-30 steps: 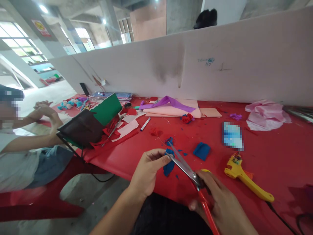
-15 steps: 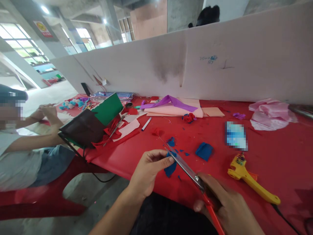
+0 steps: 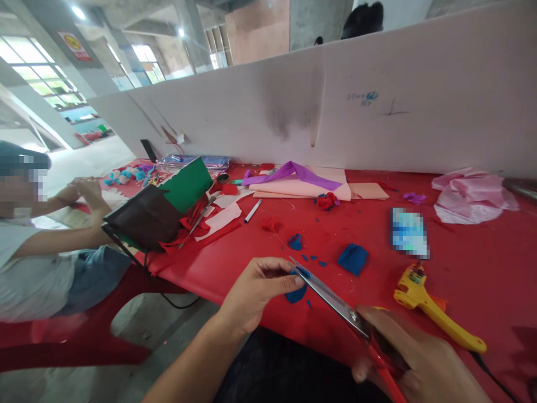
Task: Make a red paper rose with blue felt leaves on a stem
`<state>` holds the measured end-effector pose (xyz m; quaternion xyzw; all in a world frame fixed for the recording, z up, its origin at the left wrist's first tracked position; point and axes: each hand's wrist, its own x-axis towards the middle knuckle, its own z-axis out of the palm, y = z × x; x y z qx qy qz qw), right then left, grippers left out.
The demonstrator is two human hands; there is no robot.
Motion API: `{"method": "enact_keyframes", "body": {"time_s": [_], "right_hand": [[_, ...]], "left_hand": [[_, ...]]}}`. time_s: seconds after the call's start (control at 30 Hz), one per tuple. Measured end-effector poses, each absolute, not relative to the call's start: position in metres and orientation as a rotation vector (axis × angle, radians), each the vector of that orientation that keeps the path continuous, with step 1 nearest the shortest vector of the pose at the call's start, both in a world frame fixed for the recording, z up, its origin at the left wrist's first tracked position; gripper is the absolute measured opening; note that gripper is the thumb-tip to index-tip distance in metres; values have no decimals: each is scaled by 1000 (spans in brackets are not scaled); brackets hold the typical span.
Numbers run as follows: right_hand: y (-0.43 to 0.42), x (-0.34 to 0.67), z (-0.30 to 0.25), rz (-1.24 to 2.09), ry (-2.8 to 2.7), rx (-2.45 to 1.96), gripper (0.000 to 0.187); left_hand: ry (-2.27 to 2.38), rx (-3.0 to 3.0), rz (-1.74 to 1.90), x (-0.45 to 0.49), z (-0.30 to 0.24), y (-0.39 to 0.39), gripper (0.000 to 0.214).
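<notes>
Scissors (image 3: 335, 302) with red handles sit in the right hand (image 3: 415, 364), fingers closed around the grips, the metal blades running up and left to a blue scrap of paper (image 3: 297, 290). That scrap is pinched between thumb and fingertips of the left hand (image 3: 255, 294), held just above the near edge of the red table (image 3: 482, 268). Beyond it lie a folded blue piece (image 3: 353, 258) and small blue offcuts (image 3: 295, 242). A yellow glue gun (image 3: 436, 313) rests to the right, near a blurred phone (image 3: 409, 232). Farther back are pink sheets (image 3: 302, 189) under a purple strip (image 3: 293, 172), and a crumpled pink bag (image 3: 474, 193). At the left, another person (image 3: 37, 252) sits with both hands raised, beside a green board (image 3: 187, 184).
</notes>
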<state>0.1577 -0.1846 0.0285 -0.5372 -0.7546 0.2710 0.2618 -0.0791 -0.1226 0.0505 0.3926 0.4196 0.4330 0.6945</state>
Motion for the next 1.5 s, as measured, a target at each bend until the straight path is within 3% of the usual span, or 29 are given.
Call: {"method": "enact_keyframes", "body": {"time_s": [0.13,0.27,0.47,0.67,0.97,1.5], "right_hand": [[-186,162,24,790,-2029,-1466,30],[-184,161,10,713,-1946,-1618,24],[-164,152,-3,566,-1889,-1933,45],[-167,140,-6,569,-1961,-1794,53],[-177,118,-10,614,-1961,-1681,48],[-181,127,10,885,-1907,-1461,34]], "left_hand": [[948,868,952,-79,50,-122,10],[1007,804,969,-78,48,-120,14],[1096,727,978,-80,36,-110,19],[1072,605,1077,-82,28,-105,22],[1023,628,1250,-72,38,-114,20],[967,575,1110,-77,47,-116,19]]}}
